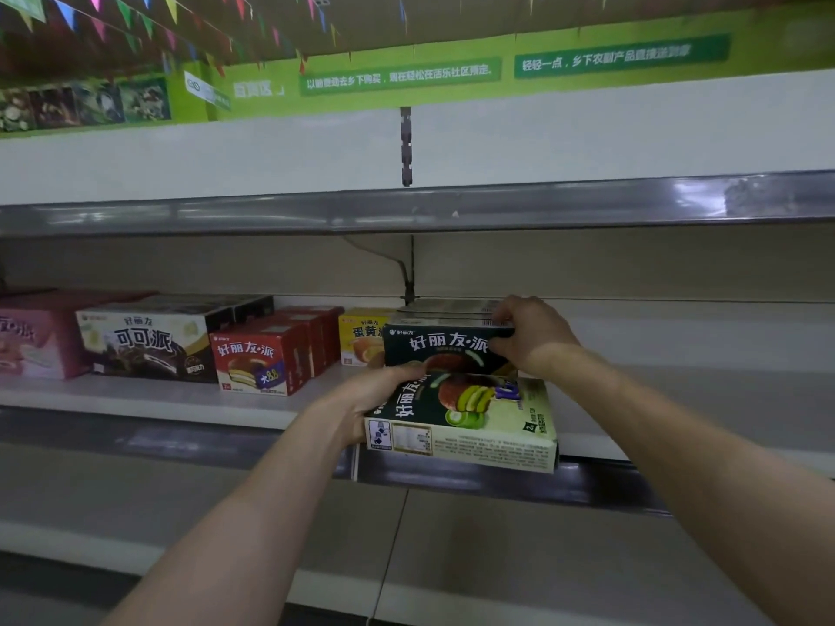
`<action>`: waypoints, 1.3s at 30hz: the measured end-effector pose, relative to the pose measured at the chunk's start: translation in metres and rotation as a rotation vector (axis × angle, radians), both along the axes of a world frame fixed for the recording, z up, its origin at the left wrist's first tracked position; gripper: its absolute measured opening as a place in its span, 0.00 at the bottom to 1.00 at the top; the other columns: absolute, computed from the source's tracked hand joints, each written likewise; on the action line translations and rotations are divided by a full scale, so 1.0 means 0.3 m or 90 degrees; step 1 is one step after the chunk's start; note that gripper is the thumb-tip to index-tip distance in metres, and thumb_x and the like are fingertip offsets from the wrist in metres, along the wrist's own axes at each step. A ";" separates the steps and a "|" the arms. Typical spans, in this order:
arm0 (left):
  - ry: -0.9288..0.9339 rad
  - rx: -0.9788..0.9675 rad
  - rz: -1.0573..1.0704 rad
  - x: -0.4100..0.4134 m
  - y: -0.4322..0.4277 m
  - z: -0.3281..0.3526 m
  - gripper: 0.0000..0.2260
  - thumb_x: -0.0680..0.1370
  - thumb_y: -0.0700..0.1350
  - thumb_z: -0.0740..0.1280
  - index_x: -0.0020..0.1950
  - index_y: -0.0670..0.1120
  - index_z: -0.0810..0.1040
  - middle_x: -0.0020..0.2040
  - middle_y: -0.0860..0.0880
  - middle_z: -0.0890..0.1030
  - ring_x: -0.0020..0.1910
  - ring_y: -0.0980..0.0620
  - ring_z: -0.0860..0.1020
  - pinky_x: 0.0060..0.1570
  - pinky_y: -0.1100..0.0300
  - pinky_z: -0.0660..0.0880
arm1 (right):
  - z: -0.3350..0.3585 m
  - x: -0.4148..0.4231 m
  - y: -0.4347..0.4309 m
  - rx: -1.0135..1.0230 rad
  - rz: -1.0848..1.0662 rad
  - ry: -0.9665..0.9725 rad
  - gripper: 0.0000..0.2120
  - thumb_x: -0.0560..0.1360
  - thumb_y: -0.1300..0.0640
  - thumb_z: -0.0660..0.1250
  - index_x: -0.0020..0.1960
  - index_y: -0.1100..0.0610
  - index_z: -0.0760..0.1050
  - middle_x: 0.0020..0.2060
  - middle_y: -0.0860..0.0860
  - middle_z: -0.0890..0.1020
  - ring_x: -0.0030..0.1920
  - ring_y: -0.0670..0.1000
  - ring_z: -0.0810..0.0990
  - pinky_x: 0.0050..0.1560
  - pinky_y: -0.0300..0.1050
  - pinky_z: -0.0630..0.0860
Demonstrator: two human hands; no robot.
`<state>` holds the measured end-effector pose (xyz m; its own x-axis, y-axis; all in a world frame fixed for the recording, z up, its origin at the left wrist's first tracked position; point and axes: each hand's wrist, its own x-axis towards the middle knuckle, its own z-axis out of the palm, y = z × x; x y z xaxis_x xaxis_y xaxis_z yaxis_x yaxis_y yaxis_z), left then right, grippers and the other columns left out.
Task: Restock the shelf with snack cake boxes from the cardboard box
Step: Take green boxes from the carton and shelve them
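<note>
Dark green snack cake box [445, 347] upright on shelf board [171, 399], my right hand [531, 334] gripping its top right corner. Second green box [465, 422] lying flat just below, at shelf lip, my left hand [384, 395] curled round its left end. Left of left hand: yellow [361, 336], red [260, 361], cocoa [144, 341], pink [31, 338] boxes already faced. Right of right hand, shelf bare. Judgement: restock partway. Cardboard box out of view, remaining stock unknown.

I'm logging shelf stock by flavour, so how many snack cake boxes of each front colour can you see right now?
Pink box: 1
Black cocoa box: 1
Red box: 1 in front, more behind it, number unclear
Yellow box: 1
Dark green boxes: 2, one standing on the shelf, one tilted in the hands
Total: 6 box fronts
</note>
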<state>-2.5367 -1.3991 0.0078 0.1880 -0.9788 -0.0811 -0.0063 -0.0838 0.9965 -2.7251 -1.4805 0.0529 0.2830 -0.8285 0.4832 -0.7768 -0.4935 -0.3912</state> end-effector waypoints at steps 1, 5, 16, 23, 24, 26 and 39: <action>0.007 -0.003 0.008 -0.007 0.007 0.002 0.10 0.78 0.40 0.67 0.56 0.49 0.70 0.36 0.44 0.84 0.27 0.50 0.82 0.26 0.56 0.79 | -0.003 0.004 0.004 -0.015 -0.012 0.023 0.16 0.75 0.56 0.69 0.62 0.56 0.74 0.62 0.56 0.71 0.57 0.58 0.75 0.54 0.44 0.71; 0.020 -0.010 0.033 -0.015 0.017 0.001 0.25 0.78 0.41 0.69 0.72 0.47 0.63 0.44 0.41 0.83 0.29 0.49 0.83 0.26 0.56 0.80 | 0.006 0.008 0.011 -0.013 -0.012 0.075 0.16 0.75 0.56 0.69 0.62 0.57 0.74 0.62 0.57 0.69 0.59 0.59 0.73 0.56 0.47 0.71; 0.032 0.020 0.007 0.036 0.059 0.035 0.12 0.76 0.46 0.70 0.56 0.42 0.78 0.42 0.41 0.84 0.34 0.46 0.83 0.36 0.55 0.81 | 0.015 -0.144 0.075 0.132 0.182 -0.145 0.18 0.76 0.67 0.59 0.62 0.52 0.73 0.54 0.52 0.76 0.51 0.54 0.78 0.41 0.41 0.77; 0.136 0.101 -0.002 0.046 0.083 0.058 0.09 0.80 0.43 0.64 0.58 0.41 0.74 0.42 0.40 0.83 0.33 0.43 0.83 0.32 0.50 0.82 | -0.158 -0.186 0.078 -0.112 0.367 0.022 0.29 0.69 0.56 0.74 0.68 0.51 0.70 0.63 0.49 0.71 0.62 0.49 0.74 0.58 0.42 0.75; 0.159 0.103 -0.003 0.046 0.083 0.058 0.09 0.79 0.44 0.63 0.56 0.41 0.76 0.42 0.40 0.83 0.33 0.43 0.83 0.30 0.51 0.81 | -0.156 -0.181 0.084 -0.103 0.384 -0.037 0.24 0.70 0.57 0.75 0.64 0.51 0.73 0.59 0.48 0.74 0.59 0.49 0.76 0.57 0.38 0.74; 0.221 0.093 -0.011 0.038 0.086 0.060 0.10 0.78 0.46 0.64 0.51 0.42 0.80 0.45 0.40 0.83 0.35 0.43 0.82 0.31 0.54 0.81 | -0.130 -0.179 0.108 0.012 0.387 -0.154 0.19 0.72 0.62 0.74 0.59 0.49 0.74 0.53 0.45 0.79 0.53 0.47 0.78 0.50 0.30 0.74; 0.152 0.019 -0.048 0.031 0.133 0.062 0.30 0.67 0.69 0.64 0.59 0.50 0.77 0.51 0.44 0.81 0.41 0.48 0.79 0.37 0.59 0.74 | -0.085 -0.181 0.136 0.240 0.257 -0.246 0.10 0.78 0.52 0.65 0.57 0.55 0.74 0.45 0.53 0.82 0.38 0.48 0.78 0.33 0.39 0.75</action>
